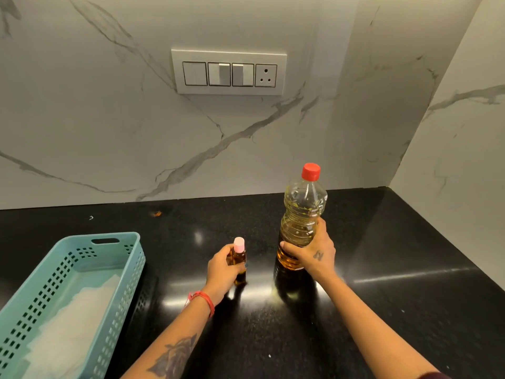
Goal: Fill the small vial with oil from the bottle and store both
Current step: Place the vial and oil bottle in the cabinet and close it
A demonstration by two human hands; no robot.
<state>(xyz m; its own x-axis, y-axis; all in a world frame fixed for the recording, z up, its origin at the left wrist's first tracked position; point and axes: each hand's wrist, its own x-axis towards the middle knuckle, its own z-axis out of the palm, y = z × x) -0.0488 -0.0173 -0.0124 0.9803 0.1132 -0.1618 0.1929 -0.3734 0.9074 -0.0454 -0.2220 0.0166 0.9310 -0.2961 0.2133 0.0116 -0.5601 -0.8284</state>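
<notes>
A small vial point(239, 259) with a pink cap holds amber oil and stands upright on the black counter point(382, 283). My left hand point(222, 269) is wrapped around it from the left. To its right a tall clear plastic oil bottle point(302, 212) with a red cap stands upright, roughly half full of golden oil. My right hand point(314, 253) grips the bottle around its lower middle. Both caps are on.
A teal perforated plastic basket point(109, 258) with a white cloth inside sits at the front left of the counter. A marble wall with a switch panel point(229, 71) rises behind, and a side wall closes the counter's right end.
</notes>
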